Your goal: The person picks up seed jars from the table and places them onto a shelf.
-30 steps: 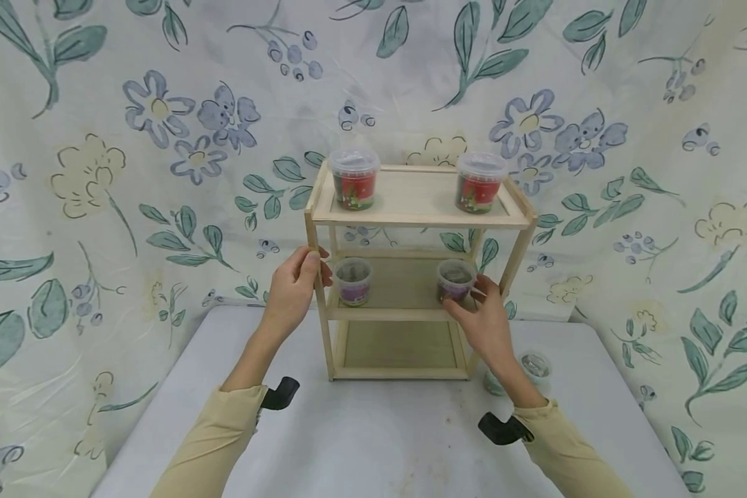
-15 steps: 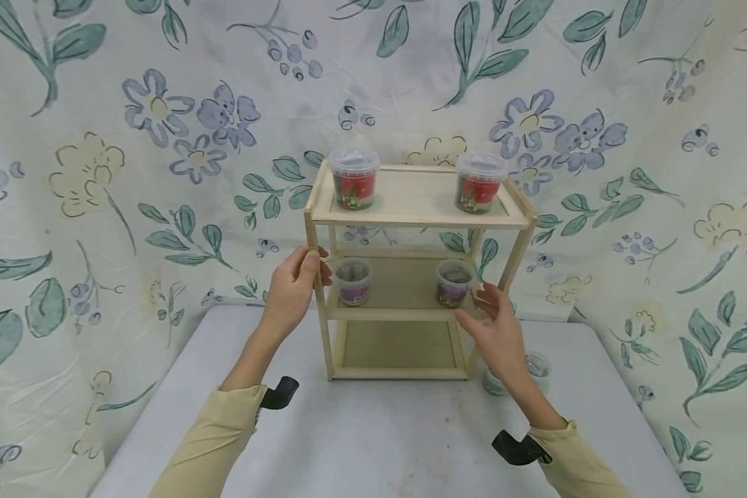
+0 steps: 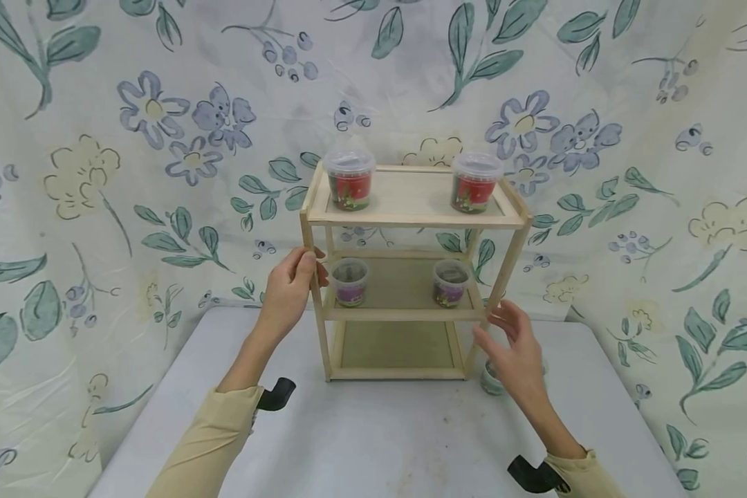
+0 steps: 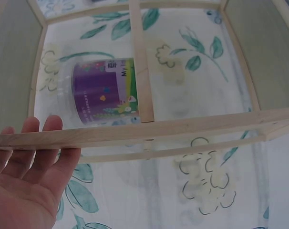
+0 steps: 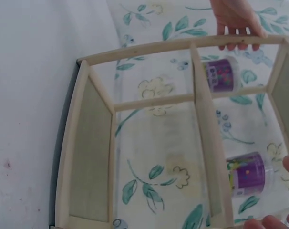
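Observation:
My left hand [image 3: 288, 287] grips the left front post of a three-tier wooden shelf rack [image 3: 404, 315]; its fingertips show past the post in the left wrist view. On the middle tier stand two clear plastic tubs with purple labels, the left tub [image 3: 351, 292] close to that hand and the right tub [image 3: 449, 292] near the right end. Beside the right front post hovers my right hand [image 3: 515, 353], fingers loosely bent, holding nothing. Whether its fingertips touch the post I cannot tell. Two lidded tubs with red labels, one left [image 3: 351, 190] and one right [image 3: 473, 192], sit on the top tier.
Behind my right hand, partly hidden, a greenish tub [image 3: 491, 380] stands on the white table [image 3: 373, 436], with part of another tub's rim [image 3: 544, 370] beyond. Black wrist mounts [image 3: 277, 394] are worn at both cuffs. A floral curtain hangs close behind the rack.
My right hand has let go of the right purple-labelled tub and moved right and down, past the right front post. That tub stays on the middle tier. The left hand keeps its hold.

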A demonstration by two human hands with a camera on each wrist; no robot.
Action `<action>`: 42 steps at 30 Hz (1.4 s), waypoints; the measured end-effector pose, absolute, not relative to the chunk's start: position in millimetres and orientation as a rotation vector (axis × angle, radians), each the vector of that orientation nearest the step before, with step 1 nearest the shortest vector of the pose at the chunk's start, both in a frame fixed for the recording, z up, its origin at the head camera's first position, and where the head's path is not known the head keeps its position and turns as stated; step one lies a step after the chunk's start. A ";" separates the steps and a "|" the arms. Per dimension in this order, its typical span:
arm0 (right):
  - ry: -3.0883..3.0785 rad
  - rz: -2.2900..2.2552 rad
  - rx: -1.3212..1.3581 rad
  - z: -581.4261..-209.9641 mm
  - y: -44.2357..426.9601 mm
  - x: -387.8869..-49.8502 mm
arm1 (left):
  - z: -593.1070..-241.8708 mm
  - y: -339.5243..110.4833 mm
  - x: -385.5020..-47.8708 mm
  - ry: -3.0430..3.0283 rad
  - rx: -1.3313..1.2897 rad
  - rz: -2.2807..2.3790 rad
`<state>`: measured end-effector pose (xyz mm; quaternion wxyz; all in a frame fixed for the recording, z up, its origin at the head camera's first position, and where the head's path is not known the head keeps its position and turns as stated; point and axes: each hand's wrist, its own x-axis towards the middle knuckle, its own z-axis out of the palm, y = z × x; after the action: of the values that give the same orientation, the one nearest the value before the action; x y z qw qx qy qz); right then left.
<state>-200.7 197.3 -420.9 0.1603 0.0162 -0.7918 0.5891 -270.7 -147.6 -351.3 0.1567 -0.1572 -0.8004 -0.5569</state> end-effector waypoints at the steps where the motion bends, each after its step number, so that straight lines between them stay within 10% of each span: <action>1: -2.265 1.683 0.039 -422.0 198.9 -199.2 | -348.4 -146.6 -268.0 -2.292 -0.450 -1.597; 42: -2.412 1.497 -0.240 -469.5 248.6 -186.7 | -330.1 -140.5 -251.3 -2.308 -0.456 -1.609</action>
<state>-186.7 248.6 -469.5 0.1461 -0.0832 -0.8375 0.5199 -251.3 -140.5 -330.1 0.1452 -0.1583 -0.8012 -0.5585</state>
